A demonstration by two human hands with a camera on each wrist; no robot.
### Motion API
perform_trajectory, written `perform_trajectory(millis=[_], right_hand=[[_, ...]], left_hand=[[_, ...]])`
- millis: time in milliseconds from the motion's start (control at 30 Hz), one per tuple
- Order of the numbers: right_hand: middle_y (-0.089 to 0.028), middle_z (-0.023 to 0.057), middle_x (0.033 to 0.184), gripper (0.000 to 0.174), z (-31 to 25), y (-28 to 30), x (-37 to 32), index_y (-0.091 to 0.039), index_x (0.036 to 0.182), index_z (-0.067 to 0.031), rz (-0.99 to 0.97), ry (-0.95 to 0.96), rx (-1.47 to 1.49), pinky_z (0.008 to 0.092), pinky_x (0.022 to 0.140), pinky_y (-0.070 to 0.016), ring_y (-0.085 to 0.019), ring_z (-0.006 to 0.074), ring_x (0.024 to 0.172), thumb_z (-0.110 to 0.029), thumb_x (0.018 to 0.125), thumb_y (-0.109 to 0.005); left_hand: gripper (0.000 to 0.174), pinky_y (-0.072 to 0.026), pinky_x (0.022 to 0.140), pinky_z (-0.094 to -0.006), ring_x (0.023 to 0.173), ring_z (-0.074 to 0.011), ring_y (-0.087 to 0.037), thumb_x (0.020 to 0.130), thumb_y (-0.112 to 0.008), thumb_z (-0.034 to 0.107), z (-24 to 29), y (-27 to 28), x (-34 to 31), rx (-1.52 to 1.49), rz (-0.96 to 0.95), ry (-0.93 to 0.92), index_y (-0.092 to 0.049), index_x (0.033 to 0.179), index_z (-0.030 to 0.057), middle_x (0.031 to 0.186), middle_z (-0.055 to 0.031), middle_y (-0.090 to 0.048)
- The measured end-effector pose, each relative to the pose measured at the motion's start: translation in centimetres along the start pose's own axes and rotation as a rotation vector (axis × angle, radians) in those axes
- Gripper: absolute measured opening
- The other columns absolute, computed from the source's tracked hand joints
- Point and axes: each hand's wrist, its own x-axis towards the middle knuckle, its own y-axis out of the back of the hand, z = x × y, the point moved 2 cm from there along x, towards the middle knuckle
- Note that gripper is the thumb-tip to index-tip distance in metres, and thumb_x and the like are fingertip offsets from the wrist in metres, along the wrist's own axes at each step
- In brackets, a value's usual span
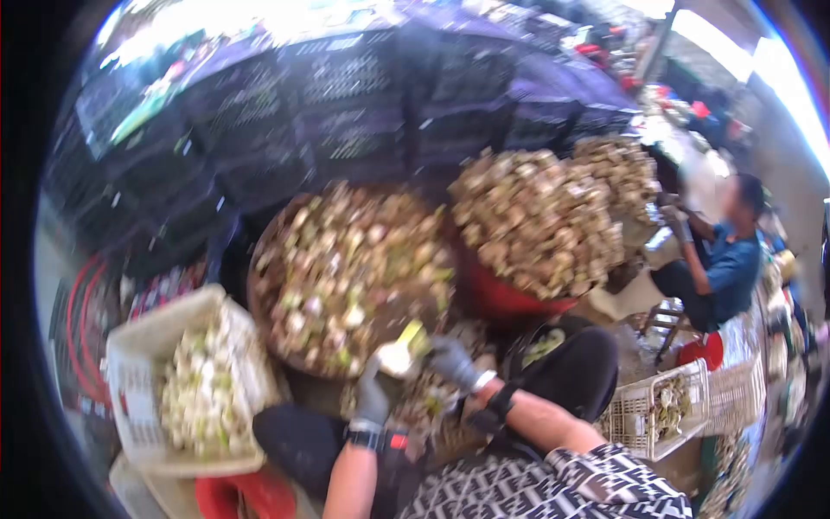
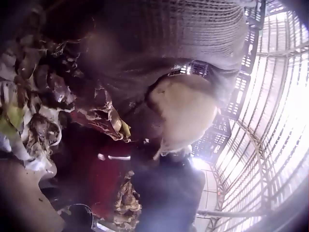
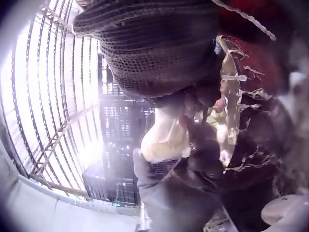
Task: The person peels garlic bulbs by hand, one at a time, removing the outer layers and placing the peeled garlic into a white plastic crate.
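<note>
Two gloved hands, one pale bulb: position and hazards.
Left hand is clamped around the pale bulb, fingers curled under its side; right hand meets the bulb's neck end, but whether its fingertips pinch the bulb cannot be told, as its own glove hides them. The bulb is raised at the near edge of the heap of bulbs, with the white crate well apart to the left. Likely faults: (1) slippage, if the left grip loosens on the smooth, rounded surface, dropping the bulb among the peel scraps below; (2) bruised or torn layers, caused by excess finger pressure; (3) pulling the bulb free, if the right hand tugs harder than the left holds.
</note>
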Motion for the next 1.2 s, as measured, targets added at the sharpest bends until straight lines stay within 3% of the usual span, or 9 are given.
perform_trajectory(millis=[233, 267, 433, 600, 700, 833, 900, 1033, 1200], right_hand=[[-0.060, 0.0032, 0.084, 0.021, -1.2, -1.3, -0.8, -0.057, 0.094, -0.0033, 0.076, 0.166, -0.095, 0.0239, 0.072, -0.0419, -0.051, 0.0098, 0.077, -0.007, 0.074, -0.062], [-0.060, 0.0034, 0.085, 0.022, -2.2, -1.4, -0.9, -0.057, 0.095, -0.0031, 0.030, -0.068, 0.035, 0.0239, 0.073, -0.0420, -0.052, 0.0101, 0.077, -0.008, 0.074, -0.062], [-0.060, 0.0029, 0.090, 0.021, -0.8, -2.1, -1.3, -0.058, 0.097, -0.0009, -0.097, -0.364, 0.839, 0.0235, 0.069, -0.0448, -0.054, 0.0090, 0.079, -0.007, 0.077, -0.060], [-0.056, 0.0003, 0.081, 0.008, -1.4, -0.5, -1.4, -0.057, 0.087, -0.0017, -0.136, 0.144, 0.174, 0.0249, 0.067, -0.0435, -0.051, 0.0086, 0.073, -0.003, 0.080, -0.053], [-0.058, 0.0041, 0.084, 0.028, -4.6, -0.5, -1.0, -0.051, 0.103, -0.0054, -0.144, -0.250, 0.613, 0.0262, 0.070, -0.0439, -0.054, 0.0142, 0.078, -0.012, 0.078, -0.060], [-0.060, 0.0058, 0.089, 0.044, -6.9, -0.6, -1.1, -0.052, 0.108, -0.0081, -0.016, 0.034, 0.012, 0.0266, 0.072, -0.0442, -0.055, 0.0128, 0.078, -0.020, 0.069, -0.070], [-0.059, 0.0000, 0.085, 0.028, -5.6, -0.4, -0.9, -0.058, 0.098, -0.0048, -0.049, -0.030, -0.108, 0.0224, 0.070, -0.0436, -0.052, 0.0079, 0.077, -0.012, 0.072, -0.067], [-0.060, 0.0044, 0.082, 0.016, -4.9, -0.1, -0.8, -0.059, 0.088, 0.0008, -0.130, -0.116, 0.319, 0.0238, 0.069, -0.0439, -0.054, 0.0098, 0.075, -0.004, 0.074, -0.061], [-0.060, 0.0046, 0.081, 0.013, -5.4, 0.0, -1.2, -0.058, 0.087, 0.0010, -0.041, -0.156, 0.549, 0.0241, 0.069, -0.0447, -0.055, 0.0106, 0.074, -0.004, 0.076, -0.056]], left_hand=[[0.035, -0.0423, 0.081, -0.0304, 0.091, -0.0176, -0.052, 0.086, -0.047, 0.026, -0.6, 1.2, -0.2, 0.658, 0.116, -0.205, -0.048, 0.110, 0.0017, 0.100, -0.0070, -0.054], [0.034, -0.0419, 0.081, -0.0300, 0.091, -0.0167, -0.052, 0.086, -0.048, 0.024, -0.4, 1.3, -0.4, 0.845, 0.164, -0.255, -0.048, 0.111, 0.0014, 0.099, -0.0066, -0.055], [0.037, -0.0451, 0.072, -0.0292, 0.081, -0.0176, -0.055, 0.085, -0.046, 0.032, -1.1, 3.0, -0.4, 0.140, 0.210, -0.173, -0.049, 0.108, 0.0026, 0.092, -0.0061, -0.057], [0.040, -0.0489, 0.065, -0.0300, 0.083, -0.0189, -0.056, 0.084, -0.043, 0.037, 0.6, 1.0, -0.6, -0.114, 0.095, 0.134, -0.050, 0.106, 0.0046, 0.094, -0.0070, -0.058], [0.036, -0.0467, 0.075, -0.0297, 0.093, -0.0197, -0.054, 0.085, -0.042, 0.031, 0.9, 0.1, -0.5, 0.133, 0.142, -0.085, -0.050, 0.106, 0.0021, 0.098, -0.0075, -0.057], [0.032, -0.0464, 0.071, -0.0270, 0.080, -0.0148, -0.058, 0.086, -0.041, 0.028, 0.0, 1.4, -0.9, 0.314, 0.120, 0.296, -0.051, 0.104, 0.0042, 0.091, -0.0053, -0.059], [0.033, -0.0446, 0.042, -0.0245, 0.056, -0.0120, -0.055, 0.084, -0.044, 0.036, -0.9, 1.1, -0.9, 0.279, 0.196, 0.212, -0.054, 0.096, 0.0065, 0.075, -0.0027, -0.059], [0.031, -0.0458, 0.072, -0.0264, 0.081, -0.0146, -0.056, 0.086, -0.045, 0.027, -0.5, -0.1, -1.7, 0.041, 0.116, 0.102, -0.052, 0.104, 0.0030, 0.092, -0.0061, -0.058], [0.032, -0.0418, 0.079, -0.0265, 0.086, -0.0158, -0.054, 0.087, -0.045, 0.026, 1.1, -0.3, -1.8, 0.477, 0.093, -0.046, -0.053, 0.102, -0.0010, 0.099, -0.0070, -0.056]])
